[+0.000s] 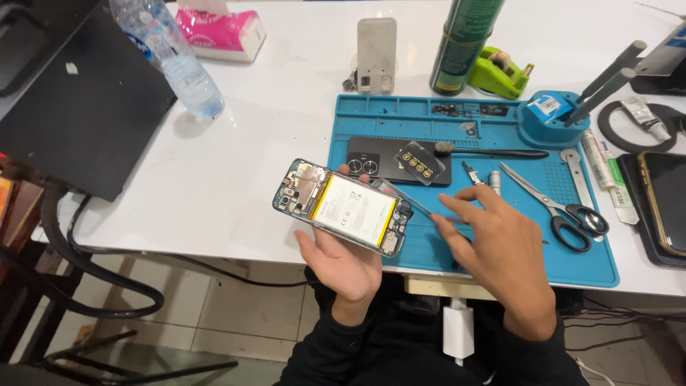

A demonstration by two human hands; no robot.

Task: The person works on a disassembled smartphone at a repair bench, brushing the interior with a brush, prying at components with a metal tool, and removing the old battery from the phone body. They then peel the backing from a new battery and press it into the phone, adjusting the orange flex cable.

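My left hand (343, 261) cradles the opened blue-framed phone with its white battery (341, 207) just over the white surface's (236, 143) edge; my right hand (493, 239) pinches a thin metal tool (414, 205) at its lower end—best kept shallow.

The opened phone (341, 206) is held left of the work mat (500, 268). On the mat, scissors (554, 204) are laid right of the back cover (389, 161); behind it, a spray can (463, 46) is stood.

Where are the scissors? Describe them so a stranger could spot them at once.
On the white table lies a blue work mat. The scissors rest on its right half, right of the right hand. Only they have two black finger loops and long silver blades.
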